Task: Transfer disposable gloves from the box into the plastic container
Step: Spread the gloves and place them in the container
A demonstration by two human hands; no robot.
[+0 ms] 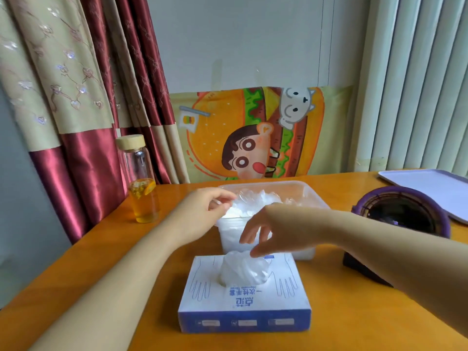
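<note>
Your right hand (273,231) hangs over the box (228,300) at the near middle of the table (354,312). Its fingers point down and are narrowly parted, and the thumb tip touches the top of the glove tuft (243,271) that stands up out of the slot. It has not closed on the tuft.

Your left hand (202,214) is at the left near corner of the plastic container (291,184), just beyond the box. Its thumb and forefinger are curled together, and it looks to pinch a clear glove (239,196) over the heap of gloves (253,201) already inside.

The main risk is the box. It is light and nothing holds it down. If you pull the tuft straight up, the box will likely lift or skid towards you instead of giving up a glove.

The film clings, so a pinch taken too deep could drag out a whole clump, and part of it may drop on the table short of the container.

On the left, static may keep the clear glove stuck to your fingers after you let go. It could then trail back out over the rim as you withdraw.

Your forearms are close together here. Keep the right wrist low so that it does not catch the near wall of the container. Keep your left elbow away from the glass bottle (141,183) near the left edge of the table.
</note>
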